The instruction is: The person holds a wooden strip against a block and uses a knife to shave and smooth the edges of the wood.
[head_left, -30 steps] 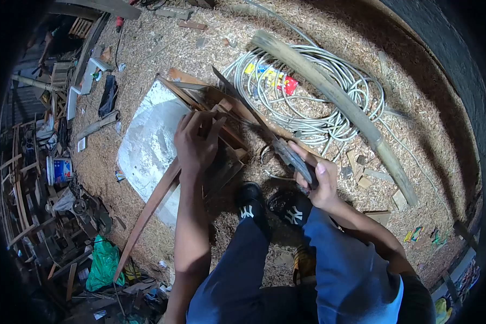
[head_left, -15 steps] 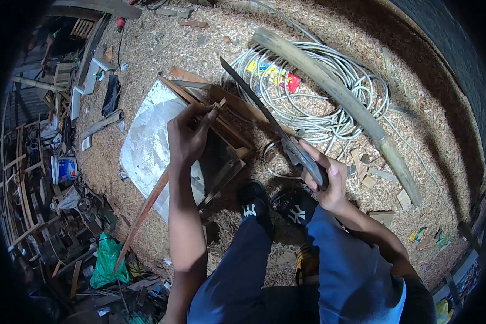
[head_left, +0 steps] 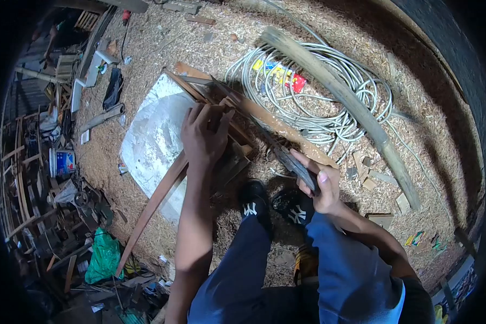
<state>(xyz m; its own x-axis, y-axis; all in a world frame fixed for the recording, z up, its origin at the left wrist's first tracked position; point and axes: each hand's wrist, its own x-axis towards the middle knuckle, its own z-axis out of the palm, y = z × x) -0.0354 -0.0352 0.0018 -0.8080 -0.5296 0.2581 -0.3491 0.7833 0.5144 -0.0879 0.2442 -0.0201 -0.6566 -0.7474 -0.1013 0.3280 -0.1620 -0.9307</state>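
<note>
Over wood shavings point(head_left: 140, 54), the bladed tool point(head_left: 282, 153) extends beyond the right hand point(head_left: 324, 189)

Premises present as a rough woodworking workshop. Ground point(head_left: 146, 48) is covered in pale wood shavings. Loose timber offcuts point(head_left: 363, 171) lie about on it. Long wooden strips and scrap point(head_left: 22, 178) are piled densely along one side. A coil of cable point(head_left: 335, 121) lies on the shavings, a bamboo pole point(head_left: 343, 97) across it. A dark wall point(head_left: 443, 43) bounds the opposite side.
</note>
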